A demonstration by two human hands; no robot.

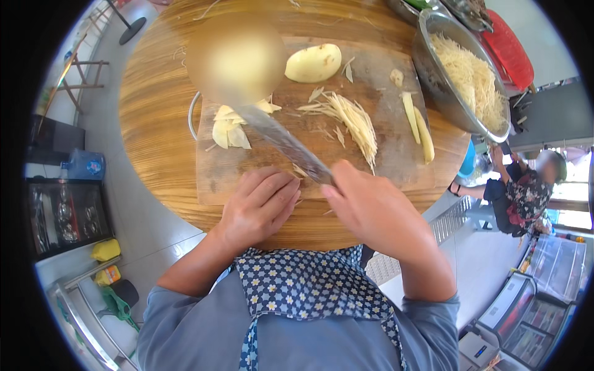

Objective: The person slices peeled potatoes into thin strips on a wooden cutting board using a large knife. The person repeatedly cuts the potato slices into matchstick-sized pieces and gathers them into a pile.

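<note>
My right hand (371,204) grips a kitchen knife (290,146), its blurred blade slanting up and left across the wooden cutting board (260,162). Curled at the board's near edge is my left hand (264,199), with a few thin shreds by its fingertips; what lies under the palm is hidden. Potato slices (229,127) overlap at the left of the board, near the blade's tip. To the right of the blade a pile of potato shreds (352,123) is spread out. A peeled potato (314,63) lies at the far side, beside a blurred-out pale yellow patch.
A metal basin (424,69) of shreds stands on the round wooden table (153,116) at the right. Potato strips (417,127) lie along the board's right side. A red container (510,51) is beyond the basin. A seated person (524,195) is off to the right.
</note>
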